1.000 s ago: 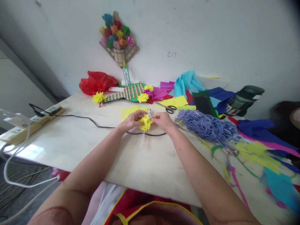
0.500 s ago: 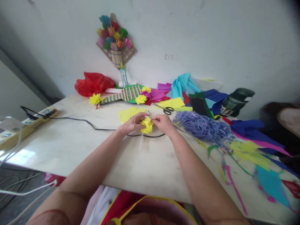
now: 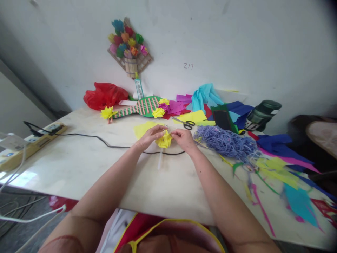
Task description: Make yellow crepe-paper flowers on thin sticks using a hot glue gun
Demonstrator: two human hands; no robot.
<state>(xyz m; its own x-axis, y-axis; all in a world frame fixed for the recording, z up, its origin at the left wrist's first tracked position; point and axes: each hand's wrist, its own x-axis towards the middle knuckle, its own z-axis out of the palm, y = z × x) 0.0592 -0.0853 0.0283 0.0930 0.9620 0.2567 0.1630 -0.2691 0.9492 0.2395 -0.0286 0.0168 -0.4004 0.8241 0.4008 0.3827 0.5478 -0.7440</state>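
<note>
A crumpled yellow paper flower [image 3: 164, 140] is held above the pale table [image 3: 86, 165] between both my hands. My left hand [image 3: 149, 136] pinches its left side, fingers curled. My right hand [image 3: 183, 138] pinches its right side, fingers closed on the paper. A thin white stick [image 3: 159, 160] hangs down from the flower toward the table. A yellow paper sheet [image 3: 143, 128] lies just behind my hands.
Black scissors [image 3: 187, 123], a purple cord pile [image 3: 226, 143], coloured paper scraps [image 3: 284, 168] and a dark bottle [image 3: 260, 111] lie to the right. A black cable [image 3: 105, 143] runs to a power strip [image 3: 28, 144] at left. A red bag [image 3: 104, 95] and flower crafts [image 3: 142, 105] sit at the back.
My hands have stayed at the same spot, working the yellow flower; the fingers shifted slightly on the paper. The view drifted a little.
</note>
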